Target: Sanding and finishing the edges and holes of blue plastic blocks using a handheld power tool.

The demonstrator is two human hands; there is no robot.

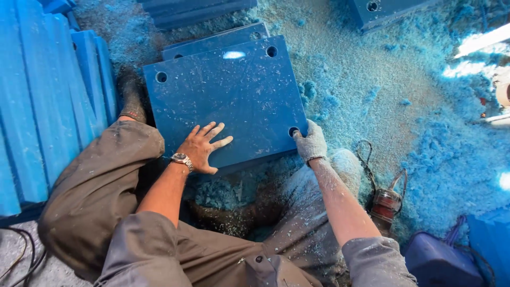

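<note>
At centre frame the blue slab (226,101) lay flat on the shavings (366,95), stacked on a second slab (212,41) peeking out behind it, so its near edge sat raised enough for me to get at. My left hand (202,149) rested palm-down near the lower left corner, fingers spread wide, pressing to keep the slab from sliding. My right hand (311,142), in a dusty glove, curled over the lower right corner beside a bolt hole (293,131), fingers closed on the edge. I sat on the floor with my legs either side. A power tool (386,204) lay at lower right, its cord looped, set apart from the slab.
</note>
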